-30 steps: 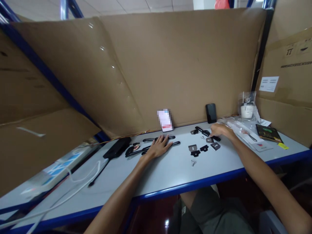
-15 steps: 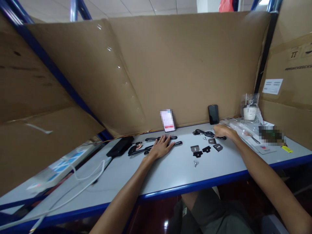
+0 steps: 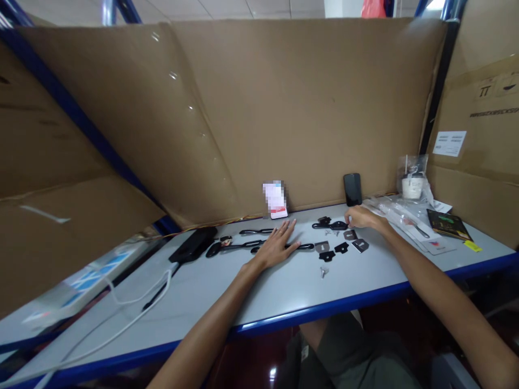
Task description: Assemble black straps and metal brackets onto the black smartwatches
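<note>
Head view: grey table backed by a cardboard wall. The left hand lies flat with fingers spread on a long black bar mid-table. The right hand, fingers curled, touches a black handle piece near the back edge; whether it grips cannot be told. Small plates lie between the hands.

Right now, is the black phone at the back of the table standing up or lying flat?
Standing up: the black phone rests on its lower edge on the table, leaning back against the cardboard wall.
</note>
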Motion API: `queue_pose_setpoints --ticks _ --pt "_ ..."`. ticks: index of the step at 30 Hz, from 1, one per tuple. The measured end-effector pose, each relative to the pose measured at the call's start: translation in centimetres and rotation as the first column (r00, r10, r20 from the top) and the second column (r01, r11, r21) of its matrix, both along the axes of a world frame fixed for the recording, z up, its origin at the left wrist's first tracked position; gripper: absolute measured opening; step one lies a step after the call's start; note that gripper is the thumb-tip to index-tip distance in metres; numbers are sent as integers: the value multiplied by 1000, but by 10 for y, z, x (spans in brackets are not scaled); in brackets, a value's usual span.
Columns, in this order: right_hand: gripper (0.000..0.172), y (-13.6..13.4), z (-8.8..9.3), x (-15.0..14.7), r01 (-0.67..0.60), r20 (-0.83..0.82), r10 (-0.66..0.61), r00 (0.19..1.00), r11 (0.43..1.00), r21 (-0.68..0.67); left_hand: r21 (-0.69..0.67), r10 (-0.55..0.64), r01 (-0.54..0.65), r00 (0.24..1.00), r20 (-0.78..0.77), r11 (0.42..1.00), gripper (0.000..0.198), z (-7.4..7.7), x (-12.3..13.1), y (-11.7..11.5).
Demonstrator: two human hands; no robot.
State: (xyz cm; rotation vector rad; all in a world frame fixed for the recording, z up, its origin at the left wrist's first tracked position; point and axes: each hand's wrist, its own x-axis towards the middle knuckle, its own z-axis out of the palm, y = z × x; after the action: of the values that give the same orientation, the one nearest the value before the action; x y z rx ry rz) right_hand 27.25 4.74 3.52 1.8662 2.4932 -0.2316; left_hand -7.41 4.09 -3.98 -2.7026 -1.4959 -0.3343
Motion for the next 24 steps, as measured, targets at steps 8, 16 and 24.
queue_pose_setpoints --ticks 8,16,24 --pt "32 -8 -8 -40 -52 -123 70 990 988 143 46 151 -152 988 25 987 82 1 -19 3" --pt "26 -14 -2 -31 -67 -95 75 993 993 92 -36 259 -260 965 -41 965 81 0 -38 2" --pt "29 -13 -21 -69 -92 -168 117 979 984 151 -60 273 -277 959 -70 959 83 -2 -32 4"
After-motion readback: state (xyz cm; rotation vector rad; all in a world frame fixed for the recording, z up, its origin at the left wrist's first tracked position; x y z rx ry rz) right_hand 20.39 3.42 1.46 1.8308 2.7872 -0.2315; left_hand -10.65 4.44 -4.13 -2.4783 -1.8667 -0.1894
